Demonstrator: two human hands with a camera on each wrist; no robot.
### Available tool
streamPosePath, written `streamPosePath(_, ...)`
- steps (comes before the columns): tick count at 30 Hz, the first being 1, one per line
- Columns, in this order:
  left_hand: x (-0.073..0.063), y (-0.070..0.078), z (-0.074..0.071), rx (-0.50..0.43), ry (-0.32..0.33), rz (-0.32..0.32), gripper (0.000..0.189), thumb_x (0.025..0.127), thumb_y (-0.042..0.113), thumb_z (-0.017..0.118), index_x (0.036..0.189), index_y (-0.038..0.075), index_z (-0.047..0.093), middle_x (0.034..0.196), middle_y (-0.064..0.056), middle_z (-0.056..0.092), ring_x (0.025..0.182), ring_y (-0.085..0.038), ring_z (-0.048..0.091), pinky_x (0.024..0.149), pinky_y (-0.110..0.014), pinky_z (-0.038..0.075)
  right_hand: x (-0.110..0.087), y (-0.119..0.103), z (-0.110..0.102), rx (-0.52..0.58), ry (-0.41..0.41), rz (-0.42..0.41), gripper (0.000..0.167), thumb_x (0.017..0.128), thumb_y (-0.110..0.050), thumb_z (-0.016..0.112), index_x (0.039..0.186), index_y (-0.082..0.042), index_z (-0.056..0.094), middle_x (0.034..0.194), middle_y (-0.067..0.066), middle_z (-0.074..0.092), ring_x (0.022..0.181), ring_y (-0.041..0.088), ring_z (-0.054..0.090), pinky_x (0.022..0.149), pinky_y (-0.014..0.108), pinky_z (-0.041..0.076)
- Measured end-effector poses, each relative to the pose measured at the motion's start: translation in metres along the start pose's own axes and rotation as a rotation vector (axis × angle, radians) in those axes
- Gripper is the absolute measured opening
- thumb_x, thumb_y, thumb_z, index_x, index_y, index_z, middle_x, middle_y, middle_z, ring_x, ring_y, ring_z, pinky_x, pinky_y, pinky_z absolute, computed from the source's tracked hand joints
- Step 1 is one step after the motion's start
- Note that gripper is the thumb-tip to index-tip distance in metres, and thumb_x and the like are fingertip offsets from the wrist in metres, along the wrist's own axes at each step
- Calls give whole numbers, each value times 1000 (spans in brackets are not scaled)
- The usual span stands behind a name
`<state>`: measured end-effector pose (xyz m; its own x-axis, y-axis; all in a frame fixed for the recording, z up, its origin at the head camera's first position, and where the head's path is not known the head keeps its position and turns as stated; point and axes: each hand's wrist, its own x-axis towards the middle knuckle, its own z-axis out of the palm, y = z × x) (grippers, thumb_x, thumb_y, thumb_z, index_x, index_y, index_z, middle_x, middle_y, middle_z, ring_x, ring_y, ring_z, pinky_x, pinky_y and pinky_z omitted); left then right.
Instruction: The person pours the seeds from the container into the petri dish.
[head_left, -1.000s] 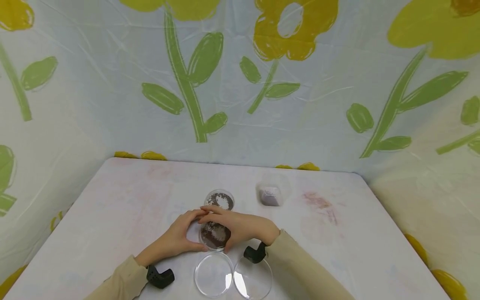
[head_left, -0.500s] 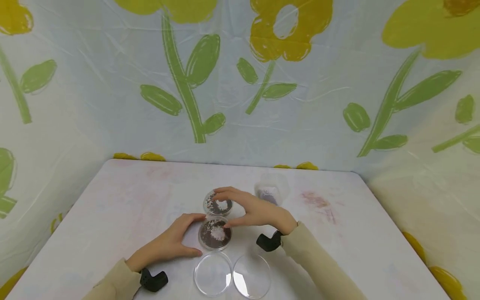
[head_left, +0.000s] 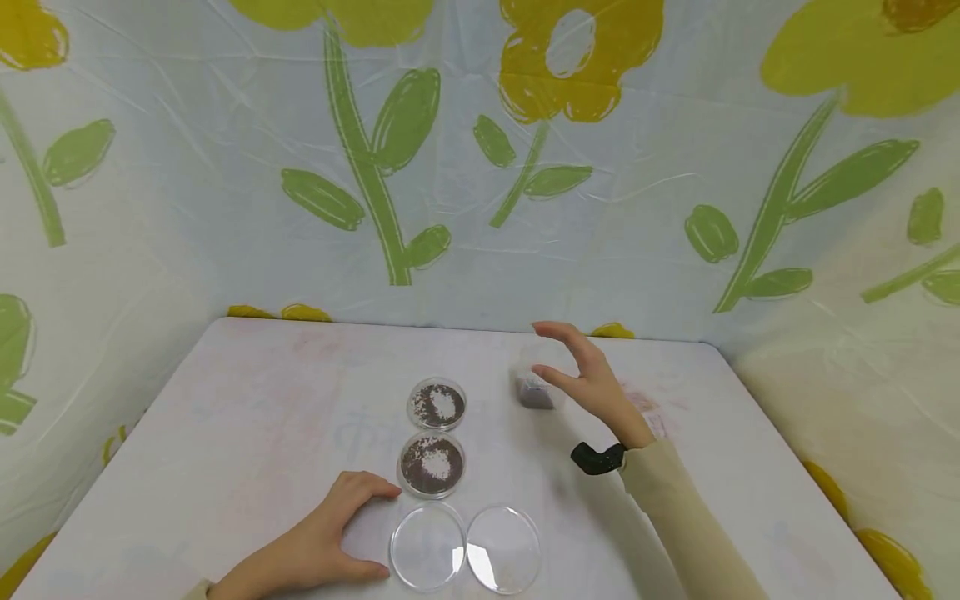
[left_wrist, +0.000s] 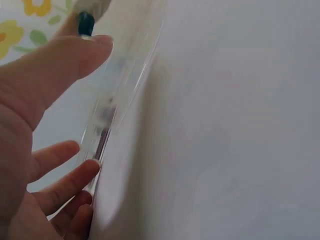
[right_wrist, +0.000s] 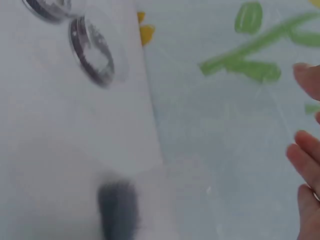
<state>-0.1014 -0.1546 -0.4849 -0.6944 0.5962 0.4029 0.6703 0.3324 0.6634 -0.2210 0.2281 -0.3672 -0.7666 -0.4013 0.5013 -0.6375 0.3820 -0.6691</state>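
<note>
A clear dish lies just beside the wide-spread left hand, a container near the wide-spread right hand.

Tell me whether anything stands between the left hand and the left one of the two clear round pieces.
Nothing visible does. In the head view, the left hand is right beside the left clear piece; the right clear piece lies on its far side.
</note>
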Motion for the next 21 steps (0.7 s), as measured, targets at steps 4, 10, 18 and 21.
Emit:
streamPosePath(4, 0, 2, 14, 38, 1, 50, 85, 70, 51, 87, 136, 12, 51, 132, 3, 50, 120, -13, 36, 96, -34, 42, -16, 36, -3, 147, 130, 120, 67, 87, 7, 70, 146, 3, 39, 149, 15, 42, 141, 33, 34, 119, 40, 20)
streamPosePath(10, 7, -1, 27, 167, 50, 70, 93, 60, 69, 83, 131, 15, 57, 128, 10, 52, 118, -11, 39, 92, -41, 40, -37, 80, 6, 369, 253, 283, 80, 87, 7, 71, 152, 0, 25, 156, 18, 31, 146, 30, 26, 121, 34, 13)
streamPosePath(18, 14, -5, 30, 167, 61, 126, 87, 58, 66, 86, 127, 20, 58, 120, 12, 55, 109, -7, 40, 86, -32, 36, -47, 105, 21, 390, 220, 423, 97, 81, 7, 76, 156, -4, 15, 162, 14, 22, 151, 24, 12, 119, 44, 18)
streamPosePath(21, 16, -7, 28, 144, 65, 150, 86, 58, 64, 87, 126, 20, 59, 119, 12, 55, 107, -7, 41, 85, -30, 37, -47, 110, 24, 353, 215, 465, 99, 81, 5, 78, 156, -7, 15, 159, 13, 28, 150, 21, 14, 114, 35, 30)
